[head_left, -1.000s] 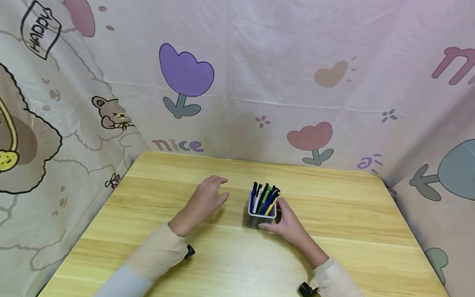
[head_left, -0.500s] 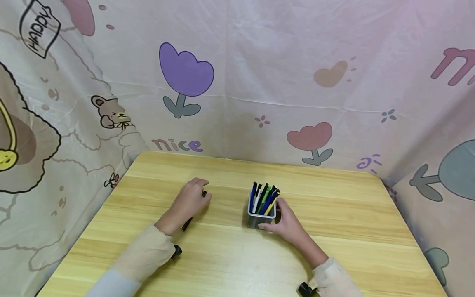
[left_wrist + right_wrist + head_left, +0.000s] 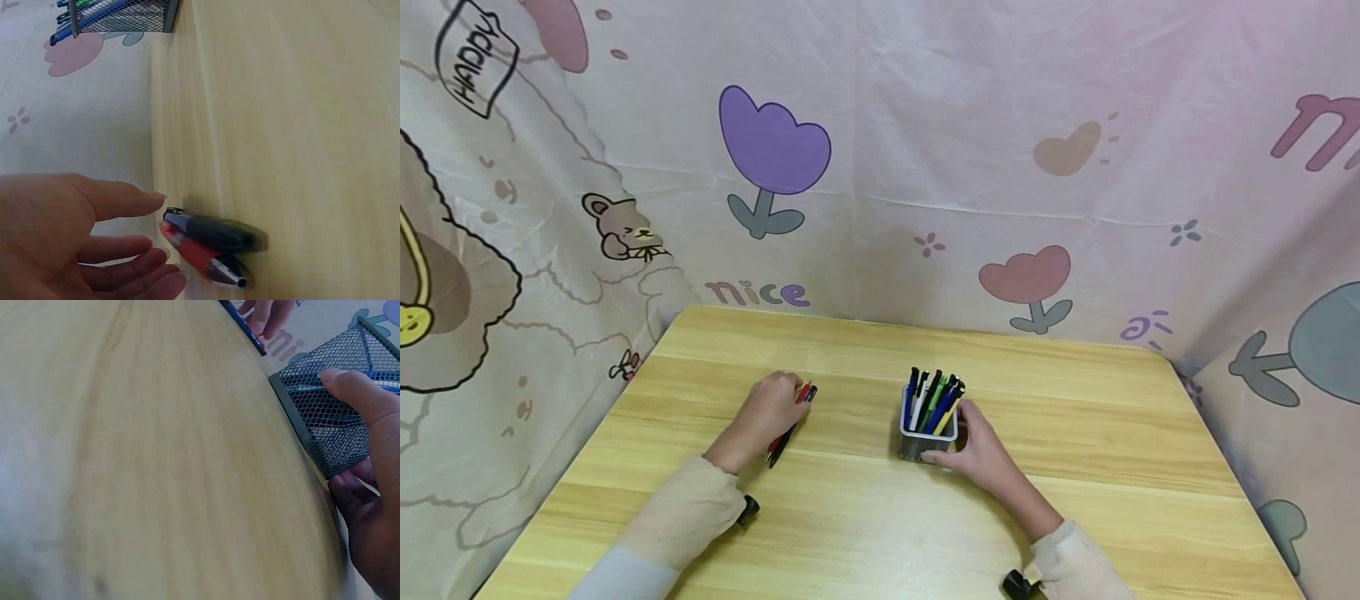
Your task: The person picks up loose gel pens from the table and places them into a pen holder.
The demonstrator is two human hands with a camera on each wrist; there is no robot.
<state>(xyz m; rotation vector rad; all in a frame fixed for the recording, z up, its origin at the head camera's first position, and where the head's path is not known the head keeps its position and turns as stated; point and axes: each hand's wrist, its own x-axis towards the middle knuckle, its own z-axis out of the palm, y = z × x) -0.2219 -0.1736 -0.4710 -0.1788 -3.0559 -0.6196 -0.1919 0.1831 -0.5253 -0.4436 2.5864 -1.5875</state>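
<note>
My left hand (image 3: 762,418) is low over two pens lying side by side on the table, a red pen (image 3: 195,253) and a dark pen (image 3: 220,232). In the left wrist view the thumb and fingers are spread around the pens' near ends, with a gap between them. My right hand (image 3: 983,450) grips the side of a square mesh pen holder (image 3: 925,448), thumb on the front and fingers behind. Upright in the holder stand several pens (image 3: 934,404), blue, white, black, green and yellow. The right wrist view shows the mesh wall (image 3: 331,403) under the thumb.
The wooden table (image 3: 880,533) runs back to a printed cloth (image 3: 895,150) hung as a wall. A small black device (image 3: 748,510) is at the left wrist and another black device (image 3: 1018,585) at the right.
My left hand has moved left and down onto the two pens, which its arm largely covered before. The right hand and the pen holder have stayed in place.
</note>
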